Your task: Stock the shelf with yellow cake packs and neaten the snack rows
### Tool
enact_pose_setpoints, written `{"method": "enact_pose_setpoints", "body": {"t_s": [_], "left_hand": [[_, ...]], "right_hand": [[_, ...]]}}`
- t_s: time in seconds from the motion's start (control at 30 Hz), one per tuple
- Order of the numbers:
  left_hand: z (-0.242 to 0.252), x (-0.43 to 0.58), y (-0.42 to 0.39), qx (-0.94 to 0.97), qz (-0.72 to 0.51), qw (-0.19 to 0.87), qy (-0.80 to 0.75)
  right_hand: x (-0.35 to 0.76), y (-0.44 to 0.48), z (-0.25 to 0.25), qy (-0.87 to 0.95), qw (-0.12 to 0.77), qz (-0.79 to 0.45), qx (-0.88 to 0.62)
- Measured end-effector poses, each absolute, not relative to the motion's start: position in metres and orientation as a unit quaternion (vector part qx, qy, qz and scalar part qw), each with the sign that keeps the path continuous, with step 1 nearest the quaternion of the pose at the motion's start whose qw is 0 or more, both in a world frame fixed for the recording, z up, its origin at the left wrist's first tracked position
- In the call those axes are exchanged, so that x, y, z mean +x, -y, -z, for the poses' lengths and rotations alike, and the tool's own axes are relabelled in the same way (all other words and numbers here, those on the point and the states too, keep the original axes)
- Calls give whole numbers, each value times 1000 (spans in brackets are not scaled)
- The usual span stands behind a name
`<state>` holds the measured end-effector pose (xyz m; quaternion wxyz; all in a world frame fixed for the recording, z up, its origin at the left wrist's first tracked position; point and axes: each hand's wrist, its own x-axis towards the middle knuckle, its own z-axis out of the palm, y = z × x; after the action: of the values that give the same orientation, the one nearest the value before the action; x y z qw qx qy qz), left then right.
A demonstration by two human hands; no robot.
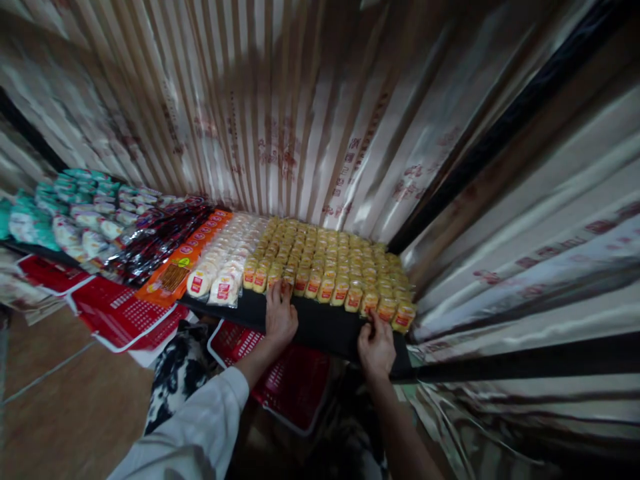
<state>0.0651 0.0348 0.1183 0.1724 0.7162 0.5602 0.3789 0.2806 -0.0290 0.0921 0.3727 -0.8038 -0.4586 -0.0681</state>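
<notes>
Rows of small yellow packaged snacks [330, 263] with red labels fill the right end of a black shelf [320, 327]. My left hand [280, 313] lies on the shelf's front, fingers stretched forward and touching the front row of packets. My right hand [376, 347] grips the shelf's front edge near the right end, fingers curled by the nearest packets. Beside the yellow packets lie rows of white round packaged snacks [220, 267]. My left arm wears a white sleeve [195, 433].
Orange packets [185, 263], dark red-black packets [155, 240] and teal-white packets [65, 213] lie further left on the shelf. Red plastic baskets [120, 313] stand below. Striped plastic curtains [300, 113] hang behind and at the right. A tiled floor [65, 400] shows at the lower left.
</notes>
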Motion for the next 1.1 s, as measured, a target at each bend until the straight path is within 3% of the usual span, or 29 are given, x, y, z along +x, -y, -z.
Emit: {"method": "enact_pose_setpoints", "body": {"t_s": [0.33, 0.47, 0.67, 1.1], "left_hand": [[-142, 7, -36, 686, -413, 176, -572], [-153, -24, -53, 697, -354, 128, -610], [-151, -39, -72, 723, -273, 144, -618], [-153, -58, -65, 743, -255, 157, -598]], "right_hand": [[277, 30, -94, 479, 396, 65, -781], [279, 30, -93, 494, 384, 63, -778], [281, 27, -97, 508, 385, 84, -766], [208, 59, -131, 499, 426, 67, -751]]}}
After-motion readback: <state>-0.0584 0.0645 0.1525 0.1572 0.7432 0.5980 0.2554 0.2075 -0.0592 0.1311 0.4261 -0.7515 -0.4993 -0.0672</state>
